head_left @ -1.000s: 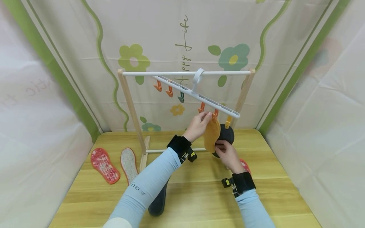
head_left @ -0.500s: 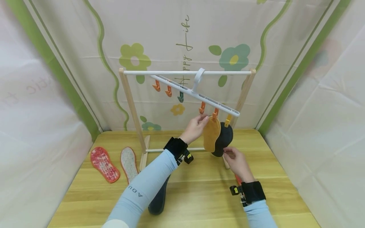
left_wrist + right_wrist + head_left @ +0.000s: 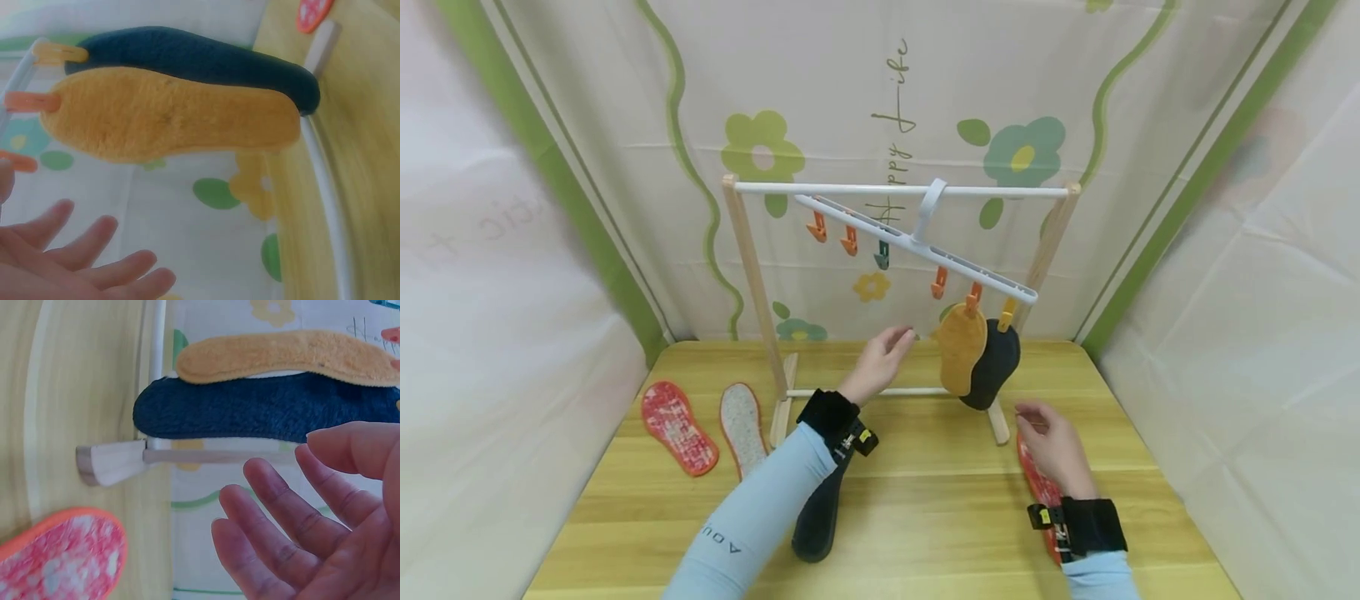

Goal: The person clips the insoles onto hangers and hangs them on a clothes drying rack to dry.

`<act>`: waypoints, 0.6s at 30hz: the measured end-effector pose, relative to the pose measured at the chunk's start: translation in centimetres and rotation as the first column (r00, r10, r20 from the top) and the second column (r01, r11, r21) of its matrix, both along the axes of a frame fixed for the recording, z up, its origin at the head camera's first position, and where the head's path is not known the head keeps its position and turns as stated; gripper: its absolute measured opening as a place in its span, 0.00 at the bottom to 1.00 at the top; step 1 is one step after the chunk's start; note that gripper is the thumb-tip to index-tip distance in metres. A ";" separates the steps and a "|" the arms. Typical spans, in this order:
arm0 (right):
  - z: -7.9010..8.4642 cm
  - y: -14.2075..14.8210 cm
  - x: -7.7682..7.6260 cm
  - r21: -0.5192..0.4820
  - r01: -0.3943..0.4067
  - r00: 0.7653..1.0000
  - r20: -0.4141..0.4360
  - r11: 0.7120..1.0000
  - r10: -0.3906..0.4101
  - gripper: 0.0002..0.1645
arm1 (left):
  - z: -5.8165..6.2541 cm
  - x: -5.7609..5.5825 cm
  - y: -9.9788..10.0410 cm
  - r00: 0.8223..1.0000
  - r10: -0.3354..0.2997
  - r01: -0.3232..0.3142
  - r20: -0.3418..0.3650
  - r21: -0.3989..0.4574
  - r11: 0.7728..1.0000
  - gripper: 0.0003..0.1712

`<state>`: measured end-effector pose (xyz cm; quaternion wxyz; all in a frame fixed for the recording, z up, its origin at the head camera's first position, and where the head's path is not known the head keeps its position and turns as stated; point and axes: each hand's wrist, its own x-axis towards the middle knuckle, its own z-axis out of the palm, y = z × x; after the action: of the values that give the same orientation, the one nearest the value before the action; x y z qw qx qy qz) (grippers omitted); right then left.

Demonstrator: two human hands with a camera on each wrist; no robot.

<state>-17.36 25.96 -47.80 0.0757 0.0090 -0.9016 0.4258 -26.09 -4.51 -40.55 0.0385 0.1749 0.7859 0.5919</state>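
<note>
Yellow insole [image 3: 962, 350] and dark insole [image 3: 1000, 358] hang because clips [image 3: 973, 297] pinch their tops; left grip [image 3: 878, 364] and right grip [image 3: 1056, 448] are loosely wide, holding nothing.

Golden-yellow insole [image 3: 175, 115], dark blue insole [image 3: 237, 409]

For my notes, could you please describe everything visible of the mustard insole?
The mustard insole is foot-shaped, slim and fuzzy-looking. An orange clip on the white hanger grips its wider end; it hangs above the table, narrower end down. In the head view it partly covers the dark insole; whether they touch is unclear. Neither the left hand nor right hand touches it.
</note>
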 end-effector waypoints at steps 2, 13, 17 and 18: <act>-0.1 0.3 0.2 -0.007 0.019 0.999 0.034 1.000 -0.019 0.19 | -0.7 0.5 -0.9 1.000 0.015 -0.015 0.004 0.011 1.000 0.33; -1.3 2.2 1.5 0.046 0.111 0.985 0.126 0.993 -0.117 0.26 | -3.0 5.0 -6.2 0.997 0.075 -0.077 0.020 0.091 0.993 0.33; -1.8 2.7 1.8 0.045 0.124 0.976 0.173 0.991 -0.130 0.27 | -3.7 6.6 -7.5 0.996 0.089 -0.090 0.009 0.069 0.994 0.33; -1.9 2.8 1.8 0.042 0.127 0.974 0.184 0.991 -0.132 0.28 | -3.8 6.9 -7.8 0.995 0.098 -0.098 0.011 0.063 0.993 0.33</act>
<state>-15.52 28.72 -49.71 0.0182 -0.0886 -0.9096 0.4056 -19.15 -12.33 -44.39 0.0070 0.1348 0.7743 0.6182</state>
